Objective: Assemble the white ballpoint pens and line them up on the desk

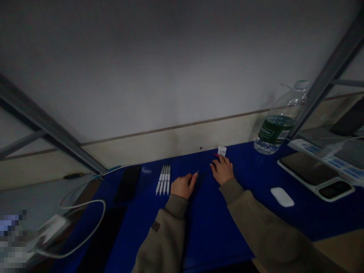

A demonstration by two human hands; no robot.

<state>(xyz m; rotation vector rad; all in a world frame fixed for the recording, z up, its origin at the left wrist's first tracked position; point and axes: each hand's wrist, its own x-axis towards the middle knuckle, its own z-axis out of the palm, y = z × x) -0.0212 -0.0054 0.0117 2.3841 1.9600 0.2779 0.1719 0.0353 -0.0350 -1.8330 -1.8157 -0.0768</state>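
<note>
Several pens (163, 180) with white and grey barrels lie side by side on the blue tabletop (210, 239). Just right of them is my left hand (182, 185), its thumb and fingers pinched on a small thin item whose tip sticks out; what it is stays too small to make out. My right hand (222, 170) rests farther right near the table's back edge, fingers bent and apart, reaching up to a small white object (222, 151) by the wall. A red spot shows at its fingertips.
At the back right stands a large water bottle (274, 129). A white rounded case (282, 196), a scale-like device (314, 174) and a power strip (332, 161) lie on the right. Dark flat objects and a white cable (104, 212) are on the left.
</note>
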